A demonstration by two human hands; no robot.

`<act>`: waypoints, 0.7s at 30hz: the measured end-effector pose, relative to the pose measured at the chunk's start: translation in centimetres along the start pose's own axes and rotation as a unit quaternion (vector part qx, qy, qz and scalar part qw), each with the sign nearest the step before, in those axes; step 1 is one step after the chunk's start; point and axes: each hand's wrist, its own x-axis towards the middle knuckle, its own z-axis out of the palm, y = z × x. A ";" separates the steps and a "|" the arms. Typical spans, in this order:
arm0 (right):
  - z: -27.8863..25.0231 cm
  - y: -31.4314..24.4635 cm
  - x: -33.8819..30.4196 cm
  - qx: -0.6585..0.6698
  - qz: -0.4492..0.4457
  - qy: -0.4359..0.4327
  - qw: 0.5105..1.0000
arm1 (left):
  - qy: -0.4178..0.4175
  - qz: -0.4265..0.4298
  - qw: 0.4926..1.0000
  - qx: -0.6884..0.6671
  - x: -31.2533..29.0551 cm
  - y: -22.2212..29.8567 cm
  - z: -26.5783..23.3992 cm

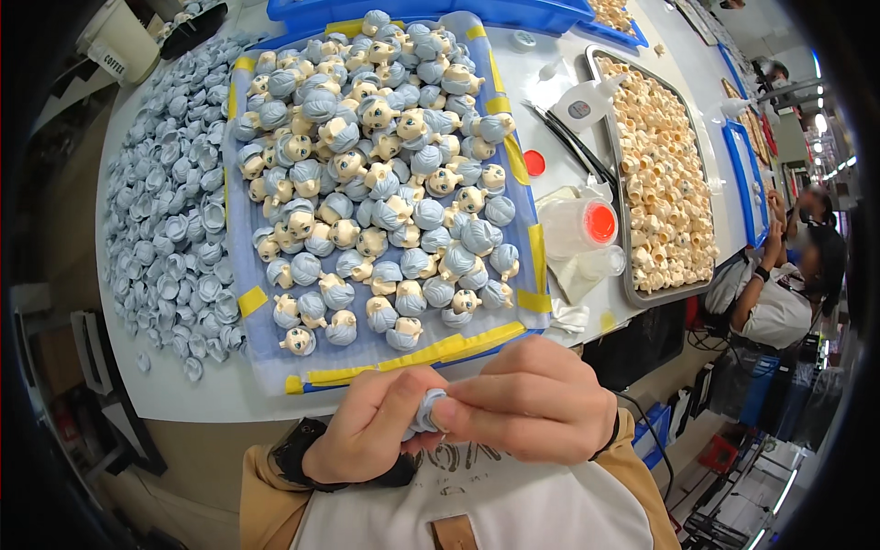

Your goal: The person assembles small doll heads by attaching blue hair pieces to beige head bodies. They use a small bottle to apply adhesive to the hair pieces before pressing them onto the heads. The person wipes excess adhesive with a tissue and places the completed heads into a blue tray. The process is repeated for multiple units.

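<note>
Close to my body, just off the table's near edge, both hands meet over a small blue-grey doll hair piece (424, 414). My left hand (362, 426) is closed around it, thumb on top. My right hand (532, 403) pinches its right side with thumb and fingertips. Whether a face part sits inside the piece is hidden by my fingers. Beyond my hands lies a cloth-lined tray (266, 353) edged with yellow tape. Many doll heads (376, 115) with blue-grey hair and painted eyes are piled on it.
Loose hair pieces (174, 229) are heaped at the left. On the right, a metal tray (632, 295) holds beige face parts (665, 183). Between the trays are tweezers (577, 142), a white squeeze bottle (583, 105), a red-lidded jar (573, 225) and a red cap (533, 163). Other people sit at far right.
</note>
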 end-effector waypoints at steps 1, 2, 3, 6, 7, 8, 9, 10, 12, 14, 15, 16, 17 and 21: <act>-0.1 0.1 0.1 -0.008 0.005 -0.007 1.000 | 0.004 -0.008 1.000 -0.001 -0.1 -0.2 0.0; -0.2 0.2 0.1 -0.015 0.009 -0.013 1.000 | 0.007 -0.007 1.000 -0.026 -0.2 -0.2 0.0; -0.1 0.2 0.3 -0.021 0.015 -0.003 1.000 | 0.009 -0.006 0.999 -0.049 -0.2 -0.1 0.1; 0.4 0.1 0.6 -0.038 0.041 0.023 0.998 | 0.059 0.005 0.996 -0.059 -0.1 0.2 1.0; 0.7 -0.2 0.6 -0.044 0.055 0.028 0.997 | 0.084 0.010 0.995 -0.052 0.0 0.3 1.2; 0.9 -0.4 0.6 -0.050 0.069 0.034 0.996 | 0.068 0.016 0.997 -0.044 0.0 0.2 1.1; 1.0 -0.2 0.4 -0.064 0.066 0.038 0.995 | 0.052 0.021 0.998 -0.036 0.1 0.0 1.0; 1.3 0.2 0.1 -0.078 0.063 0.043 0.994 | 0.036 0.027 0.999 -0.028 0.1 -0.1 0.9; 1.2 0.3 -0.1 -0.092 0.070 0.026 0.993 | 0.007 0.024 1.000 -0.003 0.1 0.2 0.4; 0.6 -0.3 0.1 -0.091 0.089 -0.016 0.992 | -0.014 0.024 1.000 0.006 -0.1 0.2 0.0; 0.7 -0.2 0.1 -0.086 0.080 -0.007 0.993 | -0.021 0.029 0.999 0.003 -0.2 -0.2 -0.2; 0.8 -0.2 0.1 -0.081 0.072 0.002 0.994 | -0.027 0.033 0.999 0.000 -0.4 -0.5 -0.3; 1.0 -0.1 0.1 -0.075 0.062 0.011 0.995 | 0.053 0.072 0.996 -0.015 -0.9 -0.6 0.1; -1.4 1.0 -1.2 -0.148 0.169 -0.064 0.972 | 0.339 0.283 0.885 -0.149 -1.9 1.0 -1.1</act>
